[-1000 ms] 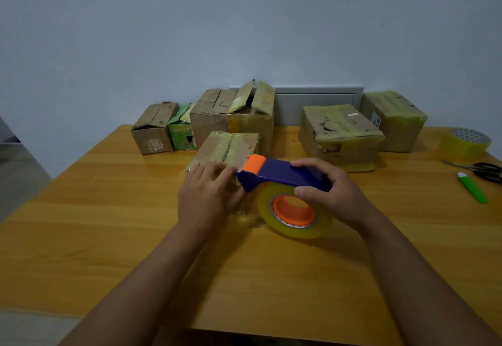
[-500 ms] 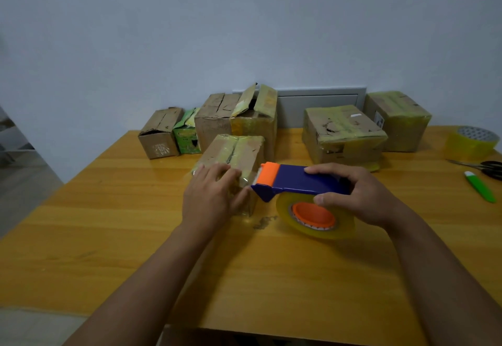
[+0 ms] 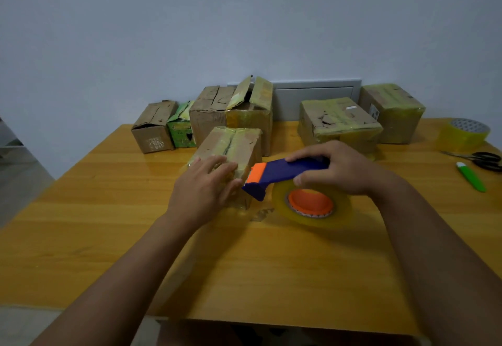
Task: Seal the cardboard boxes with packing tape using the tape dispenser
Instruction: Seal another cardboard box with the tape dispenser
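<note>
1. Small cardboard box (image 3: 231, 153) sits mid-table, top seam already taped.
2. Left hand (image 3: 202, 189) rests flat on its near end, fingers straight, bracing it.
3. Right hand (image 3: 336, 167) grips the tape dispenser (image 3: 285, 174) by its blue body, just right of the box.
4. Judgement: box looks light, worn and crushable; brace it from above. Tape film is slick; keep hold on the handle.

tape dispenser (image 3: 285, 176) drawn rightward, off box (image 3: 231, 150)
</note>
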